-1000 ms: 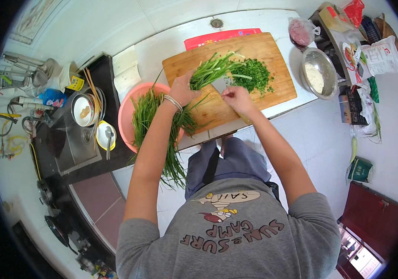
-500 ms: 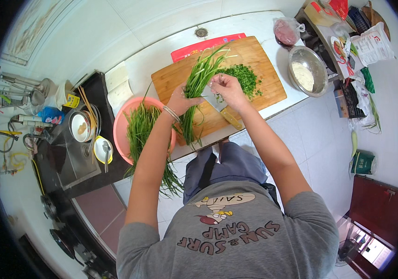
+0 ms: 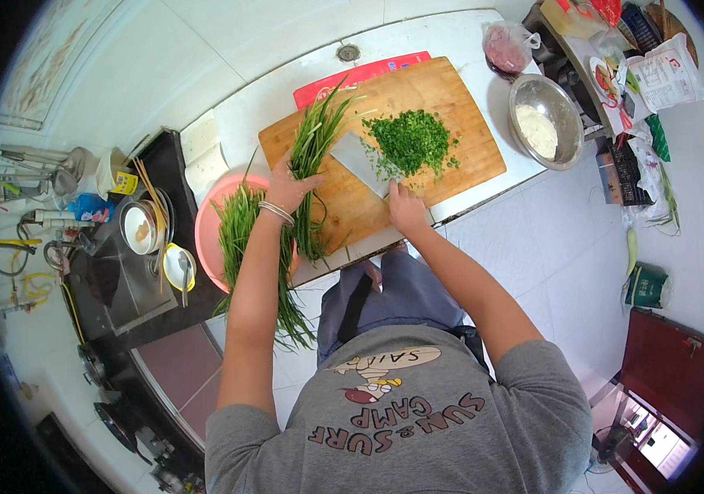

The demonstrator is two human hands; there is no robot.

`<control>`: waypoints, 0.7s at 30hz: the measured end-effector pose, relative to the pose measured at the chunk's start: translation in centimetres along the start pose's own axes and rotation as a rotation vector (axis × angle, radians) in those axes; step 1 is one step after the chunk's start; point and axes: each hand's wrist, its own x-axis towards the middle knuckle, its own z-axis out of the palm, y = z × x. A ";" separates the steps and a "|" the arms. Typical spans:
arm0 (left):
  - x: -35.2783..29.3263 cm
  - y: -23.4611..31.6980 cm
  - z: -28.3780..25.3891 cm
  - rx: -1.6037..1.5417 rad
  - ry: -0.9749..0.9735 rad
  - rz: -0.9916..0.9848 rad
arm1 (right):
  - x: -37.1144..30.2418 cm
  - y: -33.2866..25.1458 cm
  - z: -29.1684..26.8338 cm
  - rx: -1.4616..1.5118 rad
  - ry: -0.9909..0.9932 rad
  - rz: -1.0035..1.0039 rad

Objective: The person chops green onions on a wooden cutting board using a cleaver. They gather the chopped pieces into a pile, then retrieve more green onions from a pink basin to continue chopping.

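My left hand [image 3: 290, 189] presses down on a bunch of long green chives [image 3: 312, 144] that lies on the wooden cutting board [image 3: 467, 140]. My right hand [image 3: 406, 207] grips the handle of a broad cleaver [image 3: 360, 162], whose blade rests on the board beside a pile of chopped greens [image 3: 411, 140]. More long chives [image 3: 241, 230] hang out of a pink basin [image 3: 208, 239] at the left of the board and droop over the counter's edge.
A steel bowl with white contents [image 3: 543, 123] and a tied bag of red stuff [image 3: 507, 45] stand right of the board. A red flat board [image 3: 360, 74] lies behind it. Left: a sink [image 3: 121, 280] with bowls, chopsticks and a spoon. Cluttered shelf at far right.
My right hand has brought the cleaver down onto the board next to the chopped pile. My left hand has shifted the chive bunch; the view has moved slightly.
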 end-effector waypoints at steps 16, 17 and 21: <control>1.6 -2.0 1.5 0.186 0.109 0.007 | 0.2 1.6 -6.1 0.913 -0.355 0.293; 1.8 -1.9 1.7 0.202 0.105 -0.006 | 0.4 2.2 -5.4 0.875 -0.336 0.297; 2.1 -0.1 3.6 0.332 0.132 -0.038 | 1.1 5.3 -3.1 0.584 -0.038 0.143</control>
